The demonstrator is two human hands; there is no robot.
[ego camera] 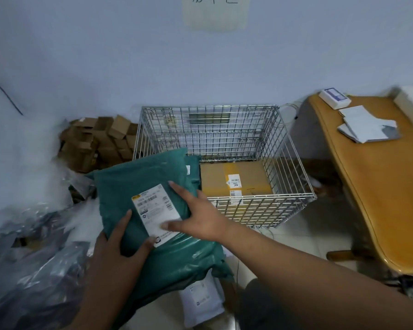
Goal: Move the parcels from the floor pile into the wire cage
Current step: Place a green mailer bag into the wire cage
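- Overlapping the front-left corner of the cage [293, 163], the parcel [134, 182] is gripped at its edge by the left hand [112, 248].
- The right hand [200, 215] is laid flat on it, fingers straight.

Cut off by the top edge: paper sign [216, 10] on the wall, handwriting sliced through and unreadable; cut off at the right edge, wooden table [379, 186]. Too small and smeared to read: print on the label [156, 210] of the green mailer [138, 177]. Partly hidden: second green mailer [193, 166] behind the first, white parcel [200, 303] beneath it; blurred beyond telling apart, plastic bags [34, 270] at left.
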